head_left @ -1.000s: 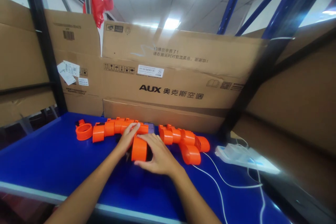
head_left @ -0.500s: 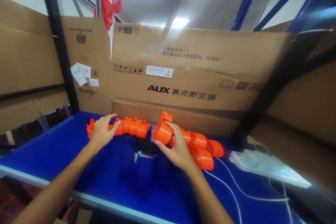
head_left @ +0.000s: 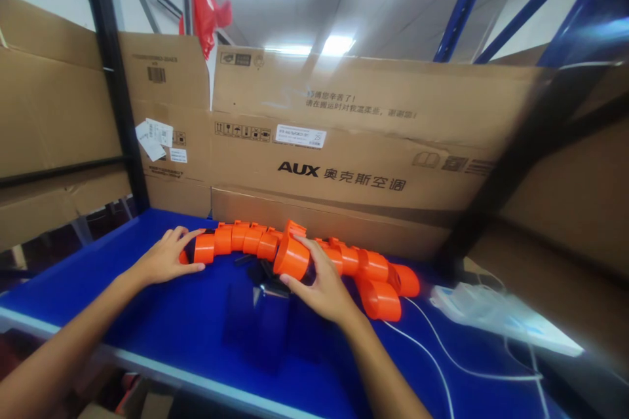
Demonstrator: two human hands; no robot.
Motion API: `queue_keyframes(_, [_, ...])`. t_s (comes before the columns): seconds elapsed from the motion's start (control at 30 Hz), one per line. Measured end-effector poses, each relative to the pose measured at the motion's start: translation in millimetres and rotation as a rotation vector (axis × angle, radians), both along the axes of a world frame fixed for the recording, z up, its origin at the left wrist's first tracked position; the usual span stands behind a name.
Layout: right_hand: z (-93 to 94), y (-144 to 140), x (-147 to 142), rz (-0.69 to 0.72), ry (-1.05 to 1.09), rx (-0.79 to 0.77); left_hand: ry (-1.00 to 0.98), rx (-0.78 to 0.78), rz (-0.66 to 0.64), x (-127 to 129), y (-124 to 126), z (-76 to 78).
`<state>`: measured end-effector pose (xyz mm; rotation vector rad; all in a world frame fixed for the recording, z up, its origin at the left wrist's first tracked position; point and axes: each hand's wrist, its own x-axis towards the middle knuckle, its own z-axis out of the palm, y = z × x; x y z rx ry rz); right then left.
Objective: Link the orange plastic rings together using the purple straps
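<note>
While sat on the blue table (head_left: 147, 314), got the left hand (head_left: 164, 260) spread loosely over the left end of a chain of orange segments (head_left: 236, 240), fingers apart, thumb and fingertips touching the end piece but not clamped on it as far as can be told. Right hand (head_left: 322, 281) curled around a single orange cylinder piece (head_left: 291, 255), thumb underneath and fingers over the top, holding it right between the left chain and a second orange chain (head_left: 373, 272) running off to the right. Held piece looks tilted, open face toward the near left, pretty much touching both chains. Some small dark parts (head_left: 260, 272) lying on the table just near of the chains, too blurry to make out. Further right, a white power strip (head_left: 496, 314) with white cables (head_left: 442, 353) trailing toward the near edge. Far side walled off with cardboard boxes (head_left: 344, 144), one printed AUX, plus a red flag (head_left: 204, 10) hanging up top left.
</note>
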<state>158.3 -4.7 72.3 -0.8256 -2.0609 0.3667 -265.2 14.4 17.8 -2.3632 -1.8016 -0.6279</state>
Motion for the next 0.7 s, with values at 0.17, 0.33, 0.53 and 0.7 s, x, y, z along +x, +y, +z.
queue_keyframes(0.17, [-2.0,-1.1,-7.1,0.075,-0.035,-0.03,0.015,0.009,0.041,24.6,-3.3,-1.3])
queue_keyframes(0.33, [12.6,-12.7,-23.1,0.246,-0.102,-0.056,-0.022,0.031,0.08,25.4,-8.8,3.3])
queue_keyframes(0.53, [32.4,-20.7,-77.3,0.475,-0.266,-0.082,-0.109,0.169,0.124,9.2,-20.1,41.7])
queue_keyframes(0.7, [12.9,-6.0,-134.5,0.491,-0.359,-0.087,-0.175,0.371,0.13,38.3,-28.1,80.6])
